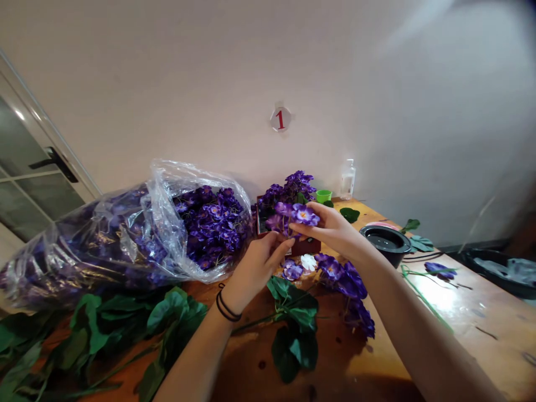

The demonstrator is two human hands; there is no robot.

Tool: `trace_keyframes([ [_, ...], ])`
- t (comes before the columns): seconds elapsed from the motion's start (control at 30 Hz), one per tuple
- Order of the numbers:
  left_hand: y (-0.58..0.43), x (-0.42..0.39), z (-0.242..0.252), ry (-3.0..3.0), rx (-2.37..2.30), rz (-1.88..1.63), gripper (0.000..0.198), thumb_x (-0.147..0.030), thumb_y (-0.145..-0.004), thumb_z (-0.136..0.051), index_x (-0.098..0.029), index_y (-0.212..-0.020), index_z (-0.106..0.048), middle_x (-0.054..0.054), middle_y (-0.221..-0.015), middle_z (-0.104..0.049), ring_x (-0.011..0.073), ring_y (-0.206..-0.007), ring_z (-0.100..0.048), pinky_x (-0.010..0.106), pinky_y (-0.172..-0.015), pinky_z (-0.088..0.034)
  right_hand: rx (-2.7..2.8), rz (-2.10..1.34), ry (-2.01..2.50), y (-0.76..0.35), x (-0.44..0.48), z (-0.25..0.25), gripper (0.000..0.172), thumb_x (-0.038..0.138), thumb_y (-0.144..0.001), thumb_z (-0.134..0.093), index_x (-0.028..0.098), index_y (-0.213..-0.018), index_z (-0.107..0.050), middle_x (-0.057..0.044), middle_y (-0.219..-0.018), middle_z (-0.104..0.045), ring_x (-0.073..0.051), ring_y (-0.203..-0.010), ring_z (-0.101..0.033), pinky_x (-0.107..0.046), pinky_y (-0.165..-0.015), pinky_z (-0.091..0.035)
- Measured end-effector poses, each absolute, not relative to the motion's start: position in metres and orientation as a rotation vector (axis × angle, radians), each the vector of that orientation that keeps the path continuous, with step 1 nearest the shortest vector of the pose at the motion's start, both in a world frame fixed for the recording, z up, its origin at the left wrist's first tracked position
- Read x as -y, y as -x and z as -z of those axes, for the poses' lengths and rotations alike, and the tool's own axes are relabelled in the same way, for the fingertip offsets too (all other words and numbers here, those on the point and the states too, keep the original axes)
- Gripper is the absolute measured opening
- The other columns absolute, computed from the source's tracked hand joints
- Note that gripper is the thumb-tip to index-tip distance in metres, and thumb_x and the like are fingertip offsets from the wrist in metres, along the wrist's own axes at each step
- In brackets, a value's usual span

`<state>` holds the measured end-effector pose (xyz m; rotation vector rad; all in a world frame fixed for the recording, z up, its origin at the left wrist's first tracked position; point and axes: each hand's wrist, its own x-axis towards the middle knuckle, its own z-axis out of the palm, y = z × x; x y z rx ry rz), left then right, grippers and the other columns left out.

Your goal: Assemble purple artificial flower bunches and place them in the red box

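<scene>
My right hand point(333, 228) holds a light purple artificial flower point(305, 215) with a yellow centre, thumb and fingers closed at its petals. Just below and to its left, the fingers of my left hand point(263, 258) are pinched together at the thin stems of the same small bunch; the exact grip is partly hidden. Behind the hands stands a dark red box point(304, 246) with more purple flowers point(298, 185) in it. Under my hands lie loose purple flowers point(343, 276), a white flower piece point(309, 262) and a green leaf stem point(299, 312) on the table.
An open clear plastic bag point(163, 223) full of purple flowers lies at the left. Green leaves point(167, 312) spread along the front left. To the right are a black bowl point(387, 254), a green cup point(324, 195), a clear bottle point(347, 181) and a single flower point(439, 270).
</scene>
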<state>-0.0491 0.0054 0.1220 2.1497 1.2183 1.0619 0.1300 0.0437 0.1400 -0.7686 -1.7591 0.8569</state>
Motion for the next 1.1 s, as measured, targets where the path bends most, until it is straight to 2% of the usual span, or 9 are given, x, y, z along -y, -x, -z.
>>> trace_keyframes([
  [0.17, 0.049, -0.009, -0.12, -1.952, -1.102, -1.116, 0.034, -0.045, -0.09, -0.043, -0.018, -0.074, -0.055, -0.004, -0.055, -0.051, 0.008, -0.046, -0.044, 0.02, -0.044, -0.032, 1.789, -0.842, 0.729, -0.128, -0.04, -0.141, 0.03, 0.04, -0.072, -0.07, 0.02, -0.088, -0.054, -0.001, -0.083, -0.059, -0.015, -0.074, -0.057, -0.027, -0.062, -0.048],
  [0.3, 0.051, -0.006, -0.121, -1.744, -0.926, -1.403, 0.034, -0.048, -0.089, -0.046, -0.018, -0.075, -0.054, -0.006, -0.05, -0.044, 0.0055, -0.039, -0.035, 0.018, -0.039, -0.026, 1.76, -0.81, 0.679, -0.141, -0.043, -0.142, 0.05, 0.038, -0.069, -0.074, 0.019, -0.11, -0.052, -0.007, -0.103, -0.058, -0.015, -0.084, -0.057, -0.026, -0.067, -0.05],
  [0.4, 0.046, 0.003, -0.124, -1.574, -0.675, -1.541, 0.038, -0.049, -0.091, -0.043, -0.018, -0.07, -0.05, -0.007, -0.047, -0.04, 0.005, -0.037, -0.032, 0.017, -0.038, -0.026, 1.891, -0.893, 0.68, -0.145, -0.046, -0.14, 0.062, 0.037, -0.067, -0.077, 0.021, -0.121, -0.051, -0.007, -0.11, -0.058, -0.012, -0.074, -0.055, -0.024, -0.06, -0.049],
  [0.47, 0.041, 0.01, -0.124, -1.526, -0.558, -1.462, 0.041, -0.048, -0.091, -0.043, -0.017, -0.065, -0.047, -0.007, -0.045, -0.039, 0.0046, -0.038, -0.033, 0.016, -0.039, -0.028, 2.04, -1.076, 0.539, -0.14, -0.047, -0.137, 0.067, 0.037, -0.064, -0.079, 0.024, -0.124, -0.052, -0.006, -0.112, -0.059, -0.011, -0.073, -0.056, -0.024, -0.061, -0.05],
  [0.6, 0.03, 0.012, -0.116, -1.459, -0.486, -1.101, 0.04, -0.046, -0.09, -0.047, -0.016, -0.063, -0.045, -0.009, -0.042, -0.033, 0.003, -0.034, -0.027, 0.014, -0.034, -0.022, 1.937, -1.28, 0.199, -0.122, -0.039, -0.136, 0.067, 0.044, -0.065, -0.077, 0.026, -0.125, -0.053, -0.004, -0.104, -0.063, -0.017, -0.088, -0.06, -0.031, -0.078, -0.051],
  [0.73, 0.024, 0.011, -0.111, -1.373, -0.413, -0.888, 0.037, -0.042, -0.091, -0.046, -0.016, -0.065, -0.045, -0.01, -0.044, -0.029, 0.0026, -0.034, -0.024, 0.013, -0.033, -0.02, 1.641, -1.191, 0.231, -0.121, -0.026, -0.143, 0.073, 0.042, -0.062, -0.08, 0.028, -0.128, -0.051, 0.0, -0.085, -0.063, -0.014, -0.071, -0.058, -0.026, -0.062, -0.049],
  [0.87, 0.027, 0.015, -0.117, -1.347, -0.391, -0.85, 0.035, -0.041, -0.092, -0.045, -0.016, -0.067, -0.044, -0.01, -0.044, -0.027, 0.0026, -0.034, -0.02, 0.013, -0.032, -0.017, 1.63, -1.14, 0.382, -0.135, -0.016, -0.151, 0.06, 0.034, -0.069, -0.076, 0.029, -0.124, -0.055, 0.004, -0.069, -0.056, -0.007, -0.047, -0.045, -0.022, -0.042, -0.039],
  [1.0, 0.035, 0.015, -0.123, -1.411, -0.499, -0.864, 0.038, -0.042, -0.091, -0.046, -0.016, -0.064, -0.043, -0.01, -0.043, -0.028, 0.0026, -0.034, -0.023, 0.013, -0.032, -0.018, 1.741, -1.14, 0.529, -0.146, -0.013, -0.157, 0.032, 0.032, -0.077, -0.07, 0.021, -0.106, -0.062, -0.002, -0.083, -0.063, -0.006, -0.049, -0.05, -0.022, -0.043, -0.041],
  [1.1, 0.036, 0.011, -0.122, -1.433, -0.534, -0.843, 0.038, -0.043, -0.091, -0.046, -0.016, -0.064, -0.043, -0.01, -0.043, -0.029, 0.0028, -0.034, -0.023, 0.013, -0.032, -0.018, 1.727, -1.165, 0.571, -0.146, -0.014, -0.157, 0.021, 0.034, -0.079, -0.066, 0.019, -0.091, -0.059, -0.003, -0.084, -0.062, -0.005, -0.047, -0.046, -0.019, -0.038, -0.033],
])
